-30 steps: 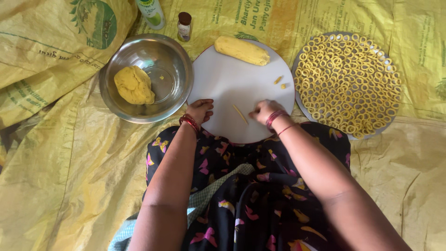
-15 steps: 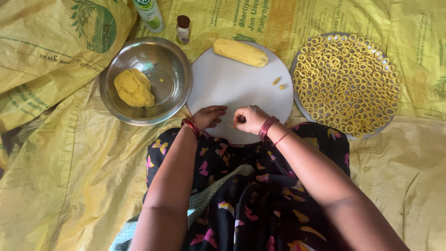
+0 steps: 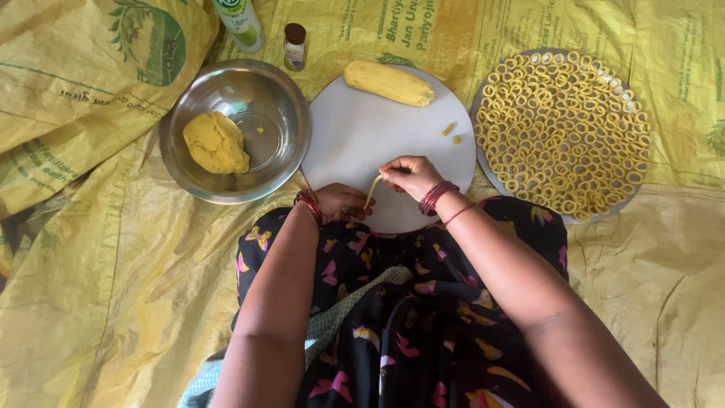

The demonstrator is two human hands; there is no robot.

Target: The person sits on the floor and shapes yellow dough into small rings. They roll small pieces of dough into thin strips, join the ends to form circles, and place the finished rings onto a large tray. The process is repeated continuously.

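A thin strand of yellow dough (image 3: pixel 371 192) stretches between my two hands over the near edge of the round white board (image 3: pixel 355 128). My right hand (image 3: pixel 409 175) pinches its upper end; my left hand (image 3: pixel 343 202) holds the lower end at the board's rim. A thick roll of the same dough (image 3: pixel 388 82) lies at the far side of the board, with two small dough bits (image 3: pixel 451 133) near the right edge. Both wrists wear red bangles.
A steel bowl (image 3: pixel 264 91) at the left holds a lump of yellow dough (image 3: pixel 216 143). A round tray (image 3: pixel 529 204) at the right is covered with several small dough rings (image 3: pixel 565 128). A small brown-capped bottle (image 3: pixel 294 45) and a green-and-white bottle (image 3: pixel 239 23) stand behind. Yellow printed sacks (image 3: pixel 91 257) cover the floor.
The dough strand lay on the board between my hands; my hands came together, and now my right hand has lifted one end while the left holds the other.
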